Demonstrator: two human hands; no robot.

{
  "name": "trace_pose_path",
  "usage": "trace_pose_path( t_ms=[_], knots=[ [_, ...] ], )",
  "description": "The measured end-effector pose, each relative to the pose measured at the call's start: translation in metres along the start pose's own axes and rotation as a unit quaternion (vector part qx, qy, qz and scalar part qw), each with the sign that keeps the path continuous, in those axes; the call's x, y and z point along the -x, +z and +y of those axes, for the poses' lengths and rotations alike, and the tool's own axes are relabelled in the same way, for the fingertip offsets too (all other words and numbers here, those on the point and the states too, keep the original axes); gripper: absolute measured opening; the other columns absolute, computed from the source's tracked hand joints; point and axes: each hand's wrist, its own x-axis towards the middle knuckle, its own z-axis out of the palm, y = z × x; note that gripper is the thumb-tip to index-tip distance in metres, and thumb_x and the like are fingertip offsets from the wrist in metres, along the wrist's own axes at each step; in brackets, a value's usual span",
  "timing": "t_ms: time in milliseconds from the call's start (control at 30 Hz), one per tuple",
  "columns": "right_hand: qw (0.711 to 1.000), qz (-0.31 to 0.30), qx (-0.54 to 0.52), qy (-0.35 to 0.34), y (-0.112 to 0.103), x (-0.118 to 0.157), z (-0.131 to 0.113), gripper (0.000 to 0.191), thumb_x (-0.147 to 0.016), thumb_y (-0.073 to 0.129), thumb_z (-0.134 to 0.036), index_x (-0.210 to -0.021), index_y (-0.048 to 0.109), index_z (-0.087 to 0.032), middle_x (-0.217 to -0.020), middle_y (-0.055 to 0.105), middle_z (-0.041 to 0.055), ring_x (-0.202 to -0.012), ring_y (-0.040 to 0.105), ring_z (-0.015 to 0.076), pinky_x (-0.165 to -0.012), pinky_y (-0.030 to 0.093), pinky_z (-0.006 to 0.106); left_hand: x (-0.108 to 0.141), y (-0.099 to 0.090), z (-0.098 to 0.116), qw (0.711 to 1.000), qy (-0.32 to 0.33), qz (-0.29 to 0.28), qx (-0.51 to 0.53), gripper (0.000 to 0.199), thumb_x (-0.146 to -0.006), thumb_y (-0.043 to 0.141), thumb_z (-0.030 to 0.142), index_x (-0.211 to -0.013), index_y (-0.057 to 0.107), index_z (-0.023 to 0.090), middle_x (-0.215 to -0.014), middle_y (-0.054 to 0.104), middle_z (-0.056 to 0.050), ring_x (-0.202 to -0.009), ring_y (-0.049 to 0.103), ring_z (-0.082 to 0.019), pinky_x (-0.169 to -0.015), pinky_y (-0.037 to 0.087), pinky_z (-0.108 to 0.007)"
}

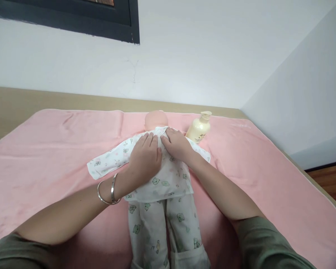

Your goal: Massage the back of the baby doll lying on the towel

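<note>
A baby doll (156, 120) lies on a pink blanket (72, 138), its bare head toward the wall and no face showing. It wears a white printed top (168, 183) and matching trousers (151, 224). My left hand (146, 157) rests flat on the upper left of the top, fingers stretched out toward the collar. Opposite it, my right hand (177, 145) lies on the upper right near the neck, fingers extended. Both palms are hidden against the cloth. The left sleeve spreads out flat to the side; my right forearm partly covers the other one.
A cream pump bottle (199, 129) leans or lies just right of the doll's head, close to the right sleeve. Beyond the blanket runs a wooden edge (25, 99) along the white wall (190, 56). A dark window frame (123, 22) is at upper left.
</note>
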Motion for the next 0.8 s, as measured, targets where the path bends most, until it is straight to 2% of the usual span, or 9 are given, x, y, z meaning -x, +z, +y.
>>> trace_pose_path(
  t_ms=[67,133,200,267,400,533,633,700,800],
  knots=[
    [0.999,0.017,0.027,-0.020,0.004,0.007,-0.005,0.036,-0.101,0.035,-0.028,-0.115,0.061,-0.007,-0.125,0.067,0.0207,-0.120,0.058,0.0324,-0.108,0.042,0.048,-0.005,0.000,-0.005,1.000,-0.015,-0.002,0.020,0.041,-0.096,0.034,0.024,-0.123,0.058,0.006,-0.131,0.062,-0.023,-0.127,0.055,-0.034,-0.110,0.044,-0.051],
    [0.996,0.040,0.056,-0.053,0.008,0.018,-0.015,0.040,-0.100,0.035,-0.027,-0.121,0.059,-0.003,-0.126,0.066,0.0242,-0.122,0.057,0.0345,-0.110,0.041,0.050,-0.015,0.001,-0.016,0.998,-0.044,-0.026,0.042,0.033,-0.094,0.035,0.024,-0.107,0.062,0.012,-0.111,0.069,-0.019,-0.107,0.063,-0.031,-0.097,0.050,-0.047],
    [0.992,0.070,0.073,-0.081,0.013,0.031,-0.026,0.046,-0.099,0.035,-0.025,-0.130,0.055,0.002,-0.133,0.062,0.0278,-0.128,0.054,0.0359,-0.113,0.039,0.051,-0.026,0.001,-0.028,0.992,-0.088,-0.067,0.058,0.028,-0.094,0.034,0.025,-0.091,0.060,0.018,-0.091,0.069,-0.013,-0.085,0.064,-0.027,-0.080,0.052,-0.043],
    [0.989,0.089,0.074,-0.090,0.016,0.039,-0.034,0.050,-0.099,0.034,-0.025,-0.136,0.051,0.004,-0.139,0.058,0.0290,-0.134,0.050,0.0361,-0.116,0.038,0.051,-0.033,0.000,-0.036,0.987,-0.119,-0.094,0.055,0.028,-0.095,0.033,0.026,-0.081,0.057,0.020,-0.081,0.067,-0.011,-0.075,0.061,-0.025,-0.070,0.049,-0.040],
    [0.992,0.086,0.035,-0.084,0.016,0.030,-0.028,0.047,-0.096,0.033,-0.022,-0.132,0.056,-0.001,-0.139,0.059,0.0250,-0.135,0.050,0.0337,-0.115,0.040,0.051,-0.027,-0.002,-0.027,0.995,-0.069,-0.071,-0.028,0.032,-0.096,0.030,0.022,-0.083,0.059,0.018,-0.085,0.066,-0.014,-0.082,0.062,-0.029,-0.076,0.049,-0.043],
    [0.998,0.050,-0.022,-0.019,0.011,0.005,-0.007,0.032,-0.095,0.036,-0.023,-0.107,0.063,-0.011,-0.111,0.069,0.0178,-0.107,0.061,0.0301,-0.099,0.049,0.045,-0.009,-0.005,-0.005,0.998,-0.004,-0.021,-0.058,0.032,-0.097,0.033,0.021,-0.102,0.063,0.011,-0.106,0.068,-0.019,-0.104,0.062,-0.033,-0.094,0.049,-0.048],
    [0.999,0.046,-0.020,0.003,0.008,-0.002,0.000,0.028,-0.097,0.036,-0.027,-0.103,0.061,-0.014,-0.105,0.070,0.0144,-0.099,0.061,0.0282,-0.095,0.049,0.043,-0.004,-0.005,0.001,0.999,0.013,0.005,-0.037,0.031,-0.096,0.035,0.019,-0.108,0.062,0.009,-0.118,0.066,-0.021,-0.116,0.058,-0.033,-0.105,0.046,-0.049],
    [0.999,0.051,0.008,-0.011,0.008,0.003,-0.004,0.029,-0.098,0.036,-0.026,-0.105,0.061,-0.013,-0.109,0.069,0.0161,-0.103,0.060,0.0294,-0.098,0.048,0.044,-0.009,-0.005,-0.003,1.000,-0.001,-0.003,-0.020,0.028,-0.094,0.036,0.018,-0.100,0.062,0.012,-0.109,0.068,-0.019,-0.108,0.061,-0.032,-0.100,0.048,-0.047],
    [0.994,0.067,0.061,-0.056,0.010,0.019,-0.017,0.034,-0.097,0.035,-0.022,-0.112,0.061,-0.007,-0.114,0.068,0.0218,-0.111,0.059,0.0328,-0.103,0.044,0.046,-0.022,-0.005,-0.017,0.997,-0.062,-0.045,0.008,0.020,-0.092,0.039,0.021,-0.086,0.058,0.018,-0.090,0.067,-0.013,-0.087,0.062,-0.028,-0.082,0.052,-0.043]
  ],
)
